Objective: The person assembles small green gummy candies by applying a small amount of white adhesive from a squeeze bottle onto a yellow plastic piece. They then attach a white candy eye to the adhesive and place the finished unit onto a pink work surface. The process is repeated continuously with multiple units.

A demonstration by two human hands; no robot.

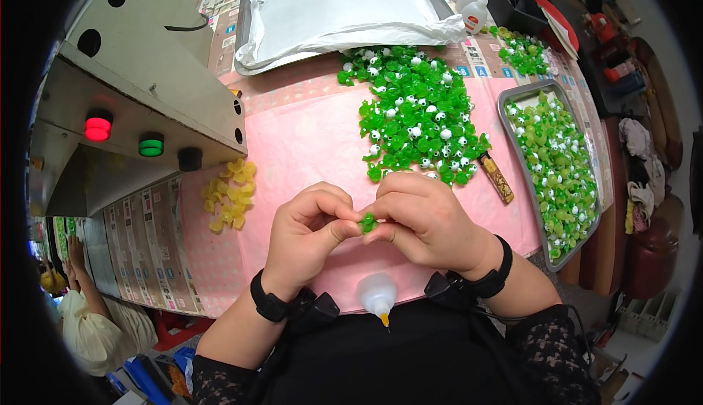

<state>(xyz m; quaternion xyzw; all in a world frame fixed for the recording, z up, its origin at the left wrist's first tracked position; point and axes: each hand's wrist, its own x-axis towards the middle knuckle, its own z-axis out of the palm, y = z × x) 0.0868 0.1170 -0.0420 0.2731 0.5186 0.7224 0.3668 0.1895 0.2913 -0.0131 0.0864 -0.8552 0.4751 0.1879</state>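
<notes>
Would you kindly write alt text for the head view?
A person's left hand and right hand pinch a small green piece over a pink sheet. Around them lie curved yellow pieces, a pile of green pieces with white balls, and a yellow-tipped white bottle.

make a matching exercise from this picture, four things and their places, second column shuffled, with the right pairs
Things:
1. small green piece
2. translucent yellow pieces
3. yellow-tipped squeeze bottle
4. red round button

Places:
A. on the metal box
B. close in front of the black clothing
C. pinched by the left hand and right hand
D. on the pink sheet, left of both hands

Pairs: 1-C, 2-D, 3-B, 4-A
</notes>
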